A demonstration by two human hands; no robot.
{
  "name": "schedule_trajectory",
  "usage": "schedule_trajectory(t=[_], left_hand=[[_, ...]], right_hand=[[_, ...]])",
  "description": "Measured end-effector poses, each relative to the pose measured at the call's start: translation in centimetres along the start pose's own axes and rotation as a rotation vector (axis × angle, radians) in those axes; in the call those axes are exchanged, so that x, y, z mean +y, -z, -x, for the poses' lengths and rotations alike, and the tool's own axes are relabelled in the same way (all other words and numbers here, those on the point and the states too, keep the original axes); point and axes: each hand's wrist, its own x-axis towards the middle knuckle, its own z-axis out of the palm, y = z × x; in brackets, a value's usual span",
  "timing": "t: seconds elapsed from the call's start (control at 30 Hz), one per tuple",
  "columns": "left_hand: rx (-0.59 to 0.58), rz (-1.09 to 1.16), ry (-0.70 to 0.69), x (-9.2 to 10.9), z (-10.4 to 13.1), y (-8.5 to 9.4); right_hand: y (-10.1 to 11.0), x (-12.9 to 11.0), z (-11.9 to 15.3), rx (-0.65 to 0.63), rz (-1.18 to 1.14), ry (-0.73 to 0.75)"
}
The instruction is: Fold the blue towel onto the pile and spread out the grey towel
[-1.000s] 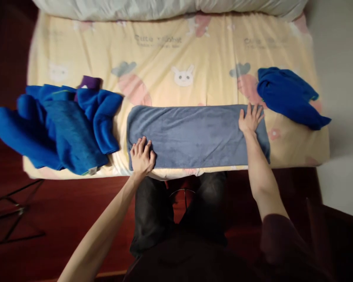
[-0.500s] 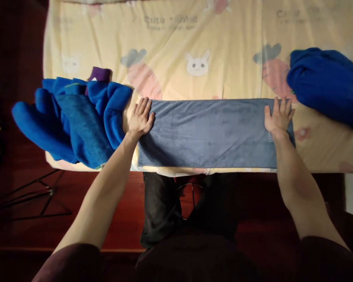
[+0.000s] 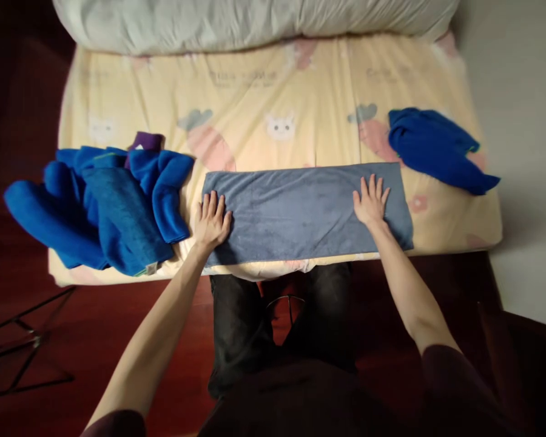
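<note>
A grey-blue towel (image 3: 295,212) lies spread in a long rectangle along the near edge of the bed, with slight creases across it. My left hand (image 3: 213,221) rests flat on its left end, fingers spread. Toward the other end, my right hand (image 3: 371,201) presses flat on the cloth with its fingers apart. Neither hand grips anything. Left of the towel is a heap of bright blue cloths (image 3: 118,206), with a bit of purple cloth (image 3: 148,141) showing at its back.
Another crumpled blue cloth (image 3: 437,149) lies at the right on the yellow patterned sheet (image 3: 318,139). A pale rolled quilt (image 3: 255,24) spans the back of the bed. Thin black metal legs (image 3: 31,340) stand on the floor at the lower left. A pale wall (image 3: 523,182) borders the right.
The view has tilted up, bringing the quilt into sight. Both hands have slid nearer the front edge, and the right hand has shifted inward from the towel's right end. Both stay flat.
</note>
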Motion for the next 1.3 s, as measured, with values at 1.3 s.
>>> schedule_trajectory(t=[1.3], left_hand=[[-0.442, 0.141, -0.341, 14.8, 26.6, -5.2]], right_hand=[[-1.1, -13.4, 30.9, -0.182, -2.006, -0.485]])
